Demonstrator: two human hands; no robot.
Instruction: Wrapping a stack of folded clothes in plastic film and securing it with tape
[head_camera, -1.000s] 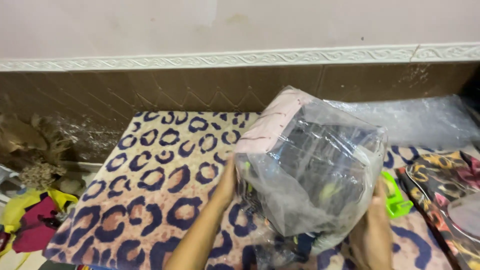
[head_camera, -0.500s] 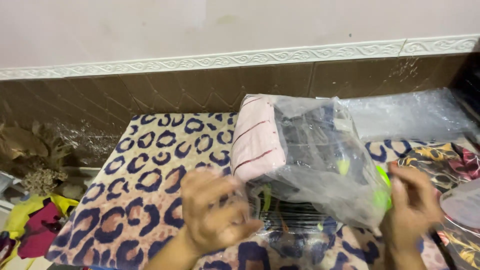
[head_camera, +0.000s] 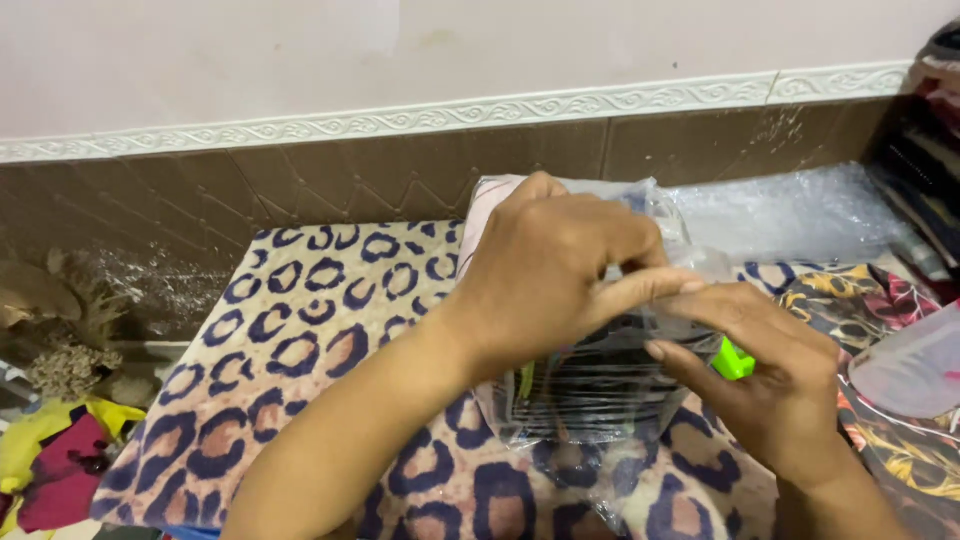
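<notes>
Both hands meet over a clear plastic bag (head_camera: 590, 390) stuffed with dark folded items, which sits on a leopard-print cloth (head_camera: 300, 340) with tan ground and navy-ringed spots. The left hand (head_camera: 545, 275) lies across the top of the bag, its back to the camera, thumb stretched out to the right; its fingers (head_camera: 640, 245) curl down together over the upper edge of the plastic and seem to gather it. The right hand (head_camera: 770, 375) comes in from the lower right, and its fingers (head_camera: 700, 300) press close together against the left thumb, pinching the loose plastic between them. The bag's body lies below and behind both hands, with its bulk under the left palm and its lower end spreading onto the cloth toward the camera.

A bright green piece (head_camera: 733, 360) peeks out just beside the right hand; what it belongs to cannot be told. A pale pink striped fabric (head_camera: 482, 205) shows at the bag's upper left, mostly covered by the left hand. The bag's contents are dark and blurred by the shiny film, so their kind is unclear. Behind lies crumpled clear plastic sheeting (head_camera: 790, 210) against the brown tiled wall (head_camera: 300, 185). A floral fabric (head_camera: 900, 440) at the right is cut off by the frame, as are yellow and red cloths (head_camera: 50, 465) at the lower left.
</notes>
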